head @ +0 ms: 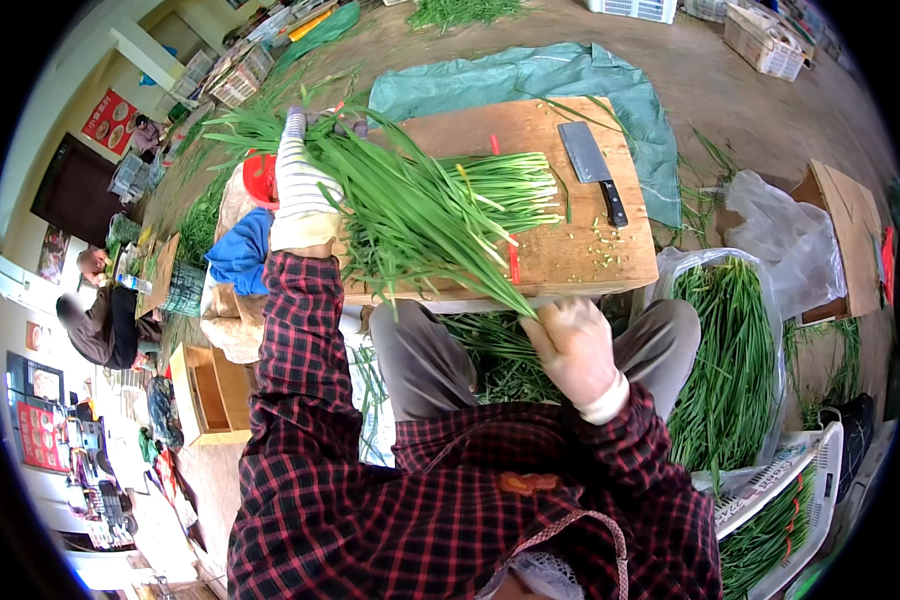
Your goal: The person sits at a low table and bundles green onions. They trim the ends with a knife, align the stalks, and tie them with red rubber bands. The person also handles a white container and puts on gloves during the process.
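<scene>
My left hand (306,180), in a striped knit glove, grips the leafy end of a loose bunch of garlic chives (427,217). At the bunch's pale stem ends, my right hand (579,356) is closed in a light glove. The bunch slants across a wooden board (570,274), partly over another pile of chives (521,184) whose cut stems point right. Red strips (514,261) show on both sides of that pile. A cleaver (585,154) with a black handle lies at the board's right, beside small stem trimmings (606,251).
Right of my knee stands a plastic-lined container of chives (720,360), with a white crate (825,465) below it. A green tarp (495,79) spreads beyond the board. A red basin (259,180) and blue cloth (244,251) are at left. People (105,326) sit farther left.
</scene>
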Tool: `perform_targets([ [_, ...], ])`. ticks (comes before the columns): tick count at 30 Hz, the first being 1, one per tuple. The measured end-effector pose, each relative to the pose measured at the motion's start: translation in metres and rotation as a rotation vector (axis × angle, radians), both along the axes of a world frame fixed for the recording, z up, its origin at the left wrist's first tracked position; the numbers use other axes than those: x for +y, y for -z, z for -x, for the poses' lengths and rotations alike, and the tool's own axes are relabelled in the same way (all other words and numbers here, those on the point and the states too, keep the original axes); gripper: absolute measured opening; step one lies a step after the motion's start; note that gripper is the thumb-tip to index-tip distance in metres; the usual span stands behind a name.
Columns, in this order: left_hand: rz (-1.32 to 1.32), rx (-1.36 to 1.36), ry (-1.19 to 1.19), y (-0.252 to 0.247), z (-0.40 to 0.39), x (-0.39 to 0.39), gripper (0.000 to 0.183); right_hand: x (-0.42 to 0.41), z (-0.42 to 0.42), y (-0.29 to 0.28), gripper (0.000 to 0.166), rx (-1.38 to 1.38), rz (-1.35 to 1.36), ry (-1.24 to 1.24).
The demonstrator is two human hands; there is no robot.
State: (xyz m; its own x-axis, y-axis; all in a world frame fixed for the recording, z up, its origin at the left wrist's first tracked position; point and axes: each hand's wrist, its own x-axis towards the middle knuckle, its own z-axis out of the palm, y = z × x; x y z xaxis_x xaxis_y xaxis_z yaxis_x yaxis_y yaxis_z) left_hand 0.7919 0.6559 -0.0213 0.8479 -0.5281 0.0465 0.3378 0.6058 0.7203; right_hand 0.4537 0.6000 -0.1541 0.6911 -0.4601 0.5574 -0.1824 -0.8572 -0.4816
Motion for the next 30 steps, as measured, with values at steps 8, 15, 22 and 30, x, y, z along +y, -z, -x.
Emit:
perform_targets([
  [8,0.031,0.02,0.011,0.004,-0.034,0.017,0.031,0.003,0.024,0.027,0.044,0.516,-0.127,0.186],
  [15,-0.105,-0.057,-0.003,0.019,-0.025,-0.007,0.035,-0.015,-0.066,-0.048,0.016,0.104,0.398,0.18],
  [22,-0.012,0.045,0.047,0.027,-0.026,-0.01,0.029,-0.01,0.007,0.023,0.019,0.636,0.055,0.122],
  [30,0.152,0.217,0.131,0.021,-0.018,-0.012,0.026,0.009,0.014,0.08,0.027,1.219,-0.137,0.03],
])
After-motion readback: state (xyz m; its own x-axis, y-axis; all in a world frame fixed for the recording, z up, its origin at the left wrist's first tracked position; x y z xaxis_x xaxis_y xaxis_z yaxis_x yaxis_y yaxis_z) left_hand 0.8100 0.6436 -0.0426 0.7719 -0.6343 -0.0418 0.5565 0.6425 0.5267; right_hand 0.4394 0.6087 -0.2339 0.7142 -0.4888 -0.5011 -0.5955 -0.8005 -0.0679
